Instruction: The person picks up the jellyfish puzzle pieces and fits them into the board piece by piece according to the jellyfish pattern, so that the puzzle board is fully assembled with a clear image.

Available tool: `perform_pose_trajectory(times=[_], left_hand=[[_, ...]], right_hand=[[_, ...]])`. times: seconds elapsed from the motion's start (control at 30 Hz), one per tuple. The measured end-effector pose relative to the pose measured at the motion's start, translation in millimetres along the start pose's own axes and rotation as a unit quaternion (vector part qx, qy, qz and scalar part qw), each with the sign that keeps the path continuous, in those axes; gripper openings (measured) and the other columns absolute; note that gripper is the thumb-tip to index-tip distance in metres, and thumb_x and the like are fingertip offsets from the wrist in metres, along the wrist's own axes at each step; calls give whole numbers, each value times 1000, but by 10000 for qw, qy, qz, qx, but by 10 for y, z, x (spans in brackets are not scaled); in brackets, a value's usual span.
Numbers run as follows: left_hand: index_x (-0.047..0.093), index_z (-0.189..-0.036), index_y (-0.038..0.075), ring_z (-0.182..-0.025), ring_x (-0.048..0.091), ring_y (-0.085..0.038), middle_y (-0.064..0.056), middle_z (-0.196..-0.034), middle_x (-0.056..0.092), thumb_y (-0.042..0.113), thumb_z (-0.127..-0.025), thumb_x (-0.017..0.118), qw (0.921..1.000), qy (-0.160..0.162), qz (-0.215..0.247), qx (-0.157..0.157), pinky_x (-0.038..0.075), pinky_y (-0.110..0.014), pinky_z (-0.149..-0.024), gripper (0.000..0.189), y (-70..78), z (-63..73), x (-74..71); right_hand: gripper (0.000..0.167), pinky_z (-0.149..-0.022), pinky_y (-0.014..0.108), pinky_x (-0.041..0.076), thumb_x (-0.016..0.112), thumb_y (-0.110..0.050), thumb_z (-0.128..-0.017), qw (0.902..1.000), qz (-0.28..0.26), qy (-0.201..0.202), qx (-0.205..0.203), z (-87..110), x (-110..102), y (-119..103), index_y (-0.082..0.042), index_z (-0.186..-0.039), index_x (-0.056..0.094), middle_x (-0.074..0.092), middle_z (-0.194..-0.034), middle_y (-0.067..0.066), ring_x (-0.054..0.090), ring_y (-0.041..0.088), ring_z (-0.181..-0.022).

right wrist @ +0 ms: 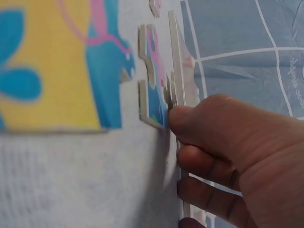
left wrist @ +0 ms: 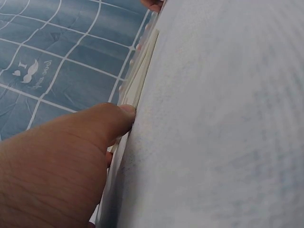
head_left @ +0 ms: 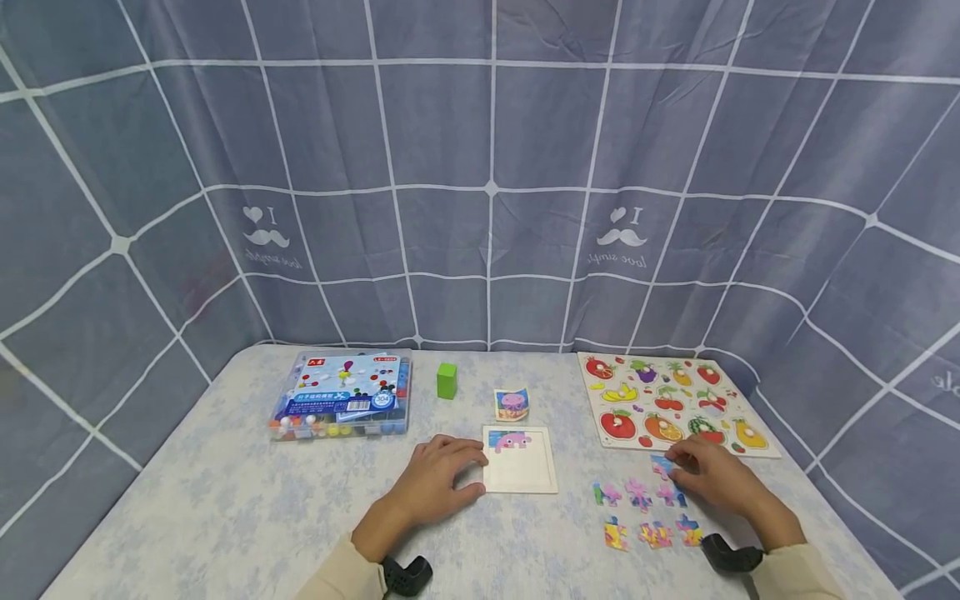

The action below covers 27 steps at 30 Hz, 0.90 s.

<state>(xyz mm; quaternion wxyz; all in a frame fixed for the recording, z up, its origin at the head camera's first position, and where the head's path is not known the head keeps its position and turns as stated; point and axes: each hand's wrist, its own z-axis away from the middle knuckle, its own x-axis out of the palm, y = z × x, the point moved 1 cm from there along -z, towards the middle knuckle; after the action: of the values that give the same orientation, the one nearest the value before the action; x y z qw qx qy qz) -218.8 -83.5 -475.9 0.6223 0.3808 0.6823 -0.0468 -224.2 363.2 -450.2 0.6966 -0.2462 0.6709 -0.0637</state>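
Observation:
My left hand (head_left: pixel 438 479) rests on the table at the left side of a square wooden puzzle tray (head_left: pixel 521 475). Its thumb and forefinger touch the tray's edge; the left wrist view shows the thumb (left wrist: pixel 116 121) right against that edge. A blue and pink puzzle piece (head_left: pixel 510 439) sits in the tray's upper left part. Over on the right, my right hand (head_left: pixel 716 475) pinches another puzzle piece (head_left: pixel 660 467) between thumb and forefinger, partly hiding it. Below it, several loose puzzle pieces (head_left: pixel 640 494) lie in two rows, pink and blue above, mostly yellow in front.
A small picture card (head_left: pixel 512 405) lies just behind the tray, with a green block (head_left: pixel 447 381) farther back. At the back left is a clear plastic box (head_left: pixel 341 393) of coloured parts. A fruit puzzle board (head_left: pixel 675 400) lies behind my right hand. A grid-patterned curtain (head_left: pixel 480 233) encloses the table.

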Motion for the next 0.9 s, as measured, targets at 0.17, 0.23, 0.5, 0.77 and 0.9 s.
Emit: perform_pose_trajectory(times=[0.17, 0.23, 0.5, 0.77, 0.9], left_hand=[[68, -120, 23, -120, 52, -24, 2, -139, 60, 37, -94, 71, 10000, -19, 41, 8, 38, -55, -95, 30, 2, 3, -6], [68, -120, 23, -120, 52, -24, 3, -139, 60, 37, -94, 71, 10000, -16, 46, 11, 38, -55, -95, 30, -2, 5, 0], [69, -120, 24, -119, 52, -22, 4, -139, 60, 38, -94, 71, 10000, 41, 46, 24, 38, -53, -94, 30, -7, -3, 13], [69, -118, 22, -118, 52, -24, 2, -138, 60, 38, -95, 70, 9999, 76, 24, 124, 39, -55, -92, 28, 27, 9, -28], [69, -118, 22, -118, 52, -23, 2, -138, 61, 37, -94, 71, 9999, 46, 49, 96, 39, -54, -92, 28, 31, 19, -37]], right_hand=[[19, -78, 36, 52, 79, -14, -87, 9997, -166, 54, -166, 4, 0, -1, -9, -102, 69, 61, -95, -4, 58, 14, -87], [20, -77, 34, 52, 79, -14, -88, 9991, -303, 52, -287, -4, -5, -30, -9, -103, 69, 61, -95, -5, 58, 13, -87], [19, -78, 35, 52, 77, -16, -90, 9919, -580, 93, -1128, -227, 12, -339, -10, -107, 69, 61, -96, -8, 58, 11, -89], [15, -78, 33, 52, 76, -10, -89, 9783, -724, -40, -1943, -607, 270, -655, -9, -102, 68, 61, -95, -4, 59, 14, -87], [16, -78, 33, 51, 77, -12, -89, 9753, -715, -116, -2085, -771, 393, -833, -10, -102, 68, 61, -95, -4, 58, 13, -87]])
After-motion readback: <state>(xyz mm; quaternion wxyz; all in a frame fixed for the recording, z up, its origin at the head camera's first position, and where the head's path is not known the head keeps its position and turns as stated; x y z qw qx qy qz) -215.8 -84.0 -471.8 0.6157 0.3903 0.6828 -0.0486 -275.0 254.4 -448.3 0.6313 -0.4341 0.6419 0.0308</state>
